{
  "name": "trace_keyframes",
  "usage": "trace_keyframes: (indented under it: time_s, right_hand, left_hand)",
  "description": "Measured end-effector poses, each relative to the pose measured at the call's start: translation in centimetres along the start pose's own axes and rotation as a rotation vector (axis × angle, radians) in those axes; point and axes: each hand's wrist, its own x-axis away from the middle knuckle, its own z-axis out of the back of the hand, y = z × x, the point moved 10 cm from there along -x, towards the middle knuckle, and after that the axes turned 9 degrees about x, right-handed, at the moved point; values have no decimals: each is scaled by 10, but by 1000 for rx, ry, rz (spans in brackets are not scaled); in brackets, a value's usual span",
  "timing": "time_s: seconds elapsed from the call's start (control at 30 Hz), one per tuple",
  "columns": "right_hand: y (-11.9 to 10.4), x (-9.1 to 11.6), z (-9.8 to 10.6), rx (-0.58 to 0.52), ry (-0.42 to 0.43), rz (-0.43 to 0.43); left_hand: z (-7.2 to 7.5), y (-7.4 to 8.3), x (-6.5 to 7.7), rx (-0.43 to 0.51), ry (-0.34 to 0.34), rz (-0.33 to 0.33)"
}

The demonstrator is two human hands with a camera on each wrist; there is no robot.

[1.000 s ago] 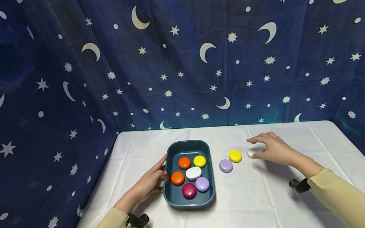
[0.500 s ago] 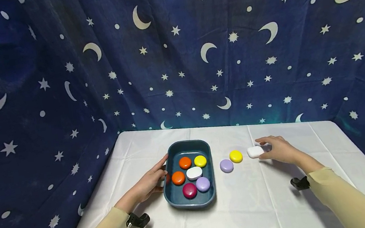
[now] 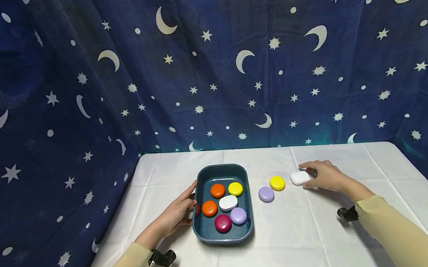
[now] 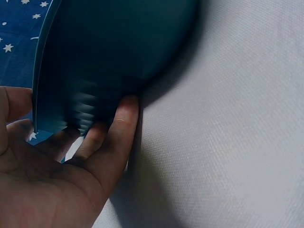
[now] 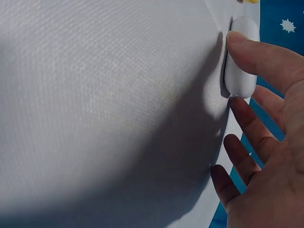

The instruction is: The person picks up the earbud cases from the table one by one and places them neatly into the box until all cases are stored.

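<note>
My left hand (image 3: 174, 217) holds the dark teal rectangular tray (image 3: 225, 241) by its left side. In the left wrist view, the fingers (image 4: 127, 114) lie against the outer wall and the thumb is at the rim. To the right on the tablecloth, my right hand (image 3: 327, 176) grips a glossy white rounded oblong piece (image 3: 299, 178) at its right end. The right wrist view has the thumb (image 5: 244, 52) across the white piece (image 5: 244, 78), with a finger partly hidden behind it. The other fingers are spread.
Two orange pieces, a yellow, a white, a lilac and a crimson piece (image 3: 222, 223) lie in the tray. Between tray and right hand, a lilac disc (image 3: 266, 194) and a yellow disc (image 3: 277, 183) rest on the white tablecloth (image 3: 278, 251). A star-patterned curtain (image 3: 223, 82) stands behind.
My right hand has drawn back slightly to the right, uncovering more of the white piece, which stays on the table. My left hand and the tray hold still.
</note>
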Motion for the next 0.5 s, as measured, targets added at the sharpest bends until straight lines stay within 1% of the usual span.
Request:
trace_keyframes:
  time_s: [0.5]
  right_hand:
    - [2, -5, -7, 16, -11, -7]
  left_hand:
    - [0, 0, 0, -5, 4, 0]
